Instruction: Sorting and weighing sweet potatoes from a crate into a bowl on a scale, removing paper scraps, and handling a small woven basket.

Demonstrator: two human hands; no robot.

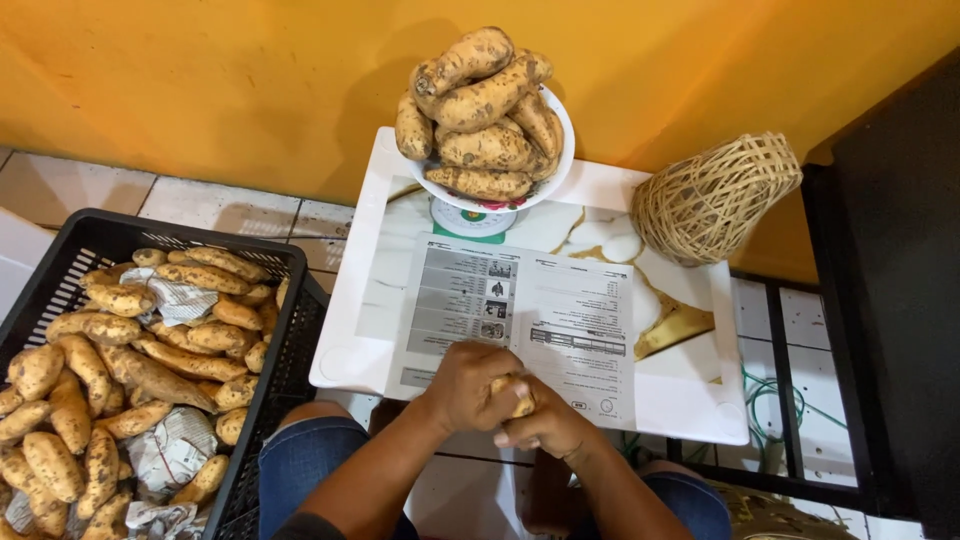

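My left hand and my right hand are clasped together around one small sweet potato, of which only a tan sliver shows between the fingers. They hover over the near edge of a printed paper sheet lying on a small white table. At the table's far side a white scale bowl is heaped with several sweet potatoes. A black plastic crate to my left holds many more sweet potatoes among crumpled newspaper.
A woven wicker basket lies on its side at the table's right back corner. A dark cabinet stands at the right. An orange wall runs behind; the floor is tiled. My knees in jeans are below the table.
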